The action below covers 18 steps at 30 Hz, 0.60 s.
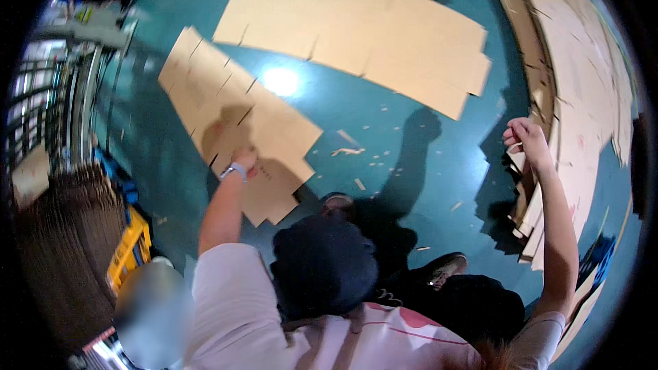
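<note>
Cardboard sheet [236, 111] below our left hand [243, 159].
Fingers of right hand [528, 138] curled, near right-side stack [579, 75]; we cannot tell either grip.

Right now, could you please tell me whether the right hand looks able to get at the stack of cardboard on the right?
Probably yes: the right hand appears at the inner edge of the cardboard stack, and no object shows between them, though this view cannot settle the height gap.

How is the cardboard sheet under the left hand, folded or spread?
Spread: the cardboard sheet lies flat on the green floor, with no flap standing up.
</note>
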Motion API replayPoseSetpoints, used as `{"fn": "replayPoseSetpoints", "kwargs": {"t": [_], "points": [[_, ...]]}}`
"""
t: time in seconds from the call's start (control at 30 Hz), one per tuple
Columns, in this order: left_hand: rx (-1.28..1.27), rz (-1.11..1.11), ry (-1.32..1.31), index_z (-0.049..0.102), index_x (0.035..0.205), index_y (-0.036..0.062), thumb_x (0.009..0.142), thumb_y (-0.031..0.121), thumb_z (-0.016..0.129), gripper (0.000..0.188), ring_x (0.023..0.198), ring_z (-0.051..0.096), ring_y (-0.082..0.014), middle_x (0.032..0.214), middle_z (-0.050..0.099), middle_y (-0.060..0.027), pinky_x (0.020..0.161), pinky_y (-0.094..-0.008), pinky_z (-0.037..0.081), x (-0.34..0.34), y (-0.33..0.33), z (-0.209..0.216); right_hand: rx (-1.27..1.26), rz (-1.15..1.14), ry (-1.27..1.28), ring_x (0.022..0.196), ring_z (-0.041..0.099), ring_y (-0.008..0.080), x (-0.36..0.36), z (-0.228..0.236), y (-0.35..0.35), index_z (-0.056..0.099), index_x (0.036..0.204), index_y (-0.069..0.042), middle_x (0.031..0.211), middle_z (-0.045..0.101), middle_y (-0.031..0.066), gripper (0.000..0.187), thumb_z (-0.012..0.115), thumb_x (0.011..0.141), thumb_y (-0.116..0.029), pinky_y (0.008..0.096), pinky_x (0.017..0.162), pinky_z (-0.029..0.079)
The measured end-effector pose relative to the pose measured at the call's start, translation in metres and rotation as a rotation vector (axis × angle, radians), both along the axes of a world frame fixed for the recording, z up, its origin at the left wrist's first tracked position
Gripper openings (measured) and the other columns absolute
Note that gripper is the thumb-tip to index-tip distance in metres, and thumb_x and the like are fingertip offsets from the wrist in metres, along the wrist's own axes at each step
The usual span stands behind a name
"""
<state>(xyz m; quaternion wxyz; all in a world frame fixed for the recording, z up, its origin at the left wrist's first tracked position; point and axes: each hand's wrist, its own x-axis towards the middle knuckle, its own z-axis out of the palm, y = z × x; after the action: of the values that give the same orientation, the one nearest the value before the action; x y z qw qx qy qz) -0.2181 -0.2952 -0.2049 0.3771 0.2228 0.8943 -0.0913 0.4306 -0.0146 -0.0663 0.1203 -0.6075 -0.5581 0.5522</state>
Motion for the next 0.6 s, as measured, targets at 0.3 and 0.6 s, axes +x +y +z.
{"fn": "replayPoseSetpoints", "kwargs": {"t": [0.3,0.6], "points": [[0.197,0.61,0.387,0.037,0.122,-0.01,0.07,0.063,0.062,0.093,0.116,0.044,-0.041,0.125,0.043,-0.0282,0.095,-0.0445,0.039,-0.091,-0.139,-0.06,0.295,0.578,-0.133,0.102,0.057,0.0314,-0.335,-0.12,-0.075,0.057,0.11,0.0,0.109,0.06,0.0185,0.037,0.056,0.086,-0.028,0.0359,0.09,0.044],[0.817,0.91,0.073,0.044,0.116,-0.0091,0.074,0.033,0.073,0.066,0.094,0.058,-0.033,0.117,0.05,-0.0212,0.065,-0.0384,0.057,-0.107,-0.144,-0.084,0.019,1.079,-0.299,0.109,0.052,0.0301,-0.479,-0.146,-0.15,0.059,0.112,-0.006,0.118,0.056,0.0154,0.043,0.052,0.085,-0.039,0.0395,0.094,0.041]]}}
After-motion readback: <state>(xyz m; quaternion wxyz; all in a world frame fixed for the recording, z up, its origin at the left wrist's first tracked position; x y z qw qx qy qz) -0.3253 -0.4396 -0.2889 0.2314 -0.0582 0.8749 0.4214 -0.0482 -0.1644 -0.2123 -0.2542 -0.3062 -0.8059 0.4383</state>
